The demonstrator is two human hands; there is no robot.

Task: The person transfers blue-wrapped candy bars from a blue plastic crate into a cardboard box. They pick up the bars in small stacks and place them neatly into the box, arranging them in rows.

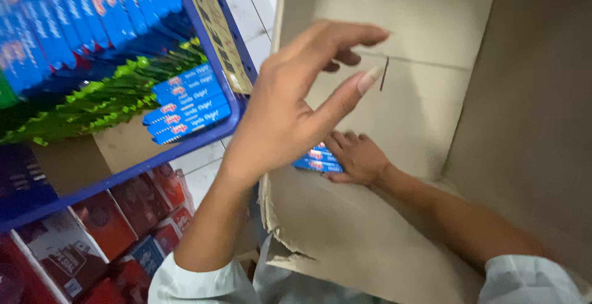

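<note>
- The right hand (359, 158) reaches deep into the large brown cardboard carton (431, 113) and rests on a small stack of flat blue snack packets with red-and-white labels (317, 158) lying on the carton's floor, near its left wall.
- Its fingers (345, 140) curl over the right end and top of the stack; they appear clenched around the packets, though the underside of the grip is hidden.
- The left hand (290, 106) hangs above the carton's torn front edge, grasping nothing, with thumb and forefinger spread wide and the other fingers loosely bent.
- The stack sits just below and right of the left palm, apart from it; only the right hand touches the packets.
- To lift the stack well, I judge the fingers should pinch it across both long edges so the slippery wrappers do not fan out, and it should be kept level.
- The carton's ragged front flap (277, 242) could snag a sleeve, so a straight upward path seems safest.
- On the left, a blue plastic shelf basket (229, 103) holds more blue packets of the same kind (188, 103) beside green-wrapped packets (111, 97); red boxes (105, 224) stand on the shelf beneath.
</note>
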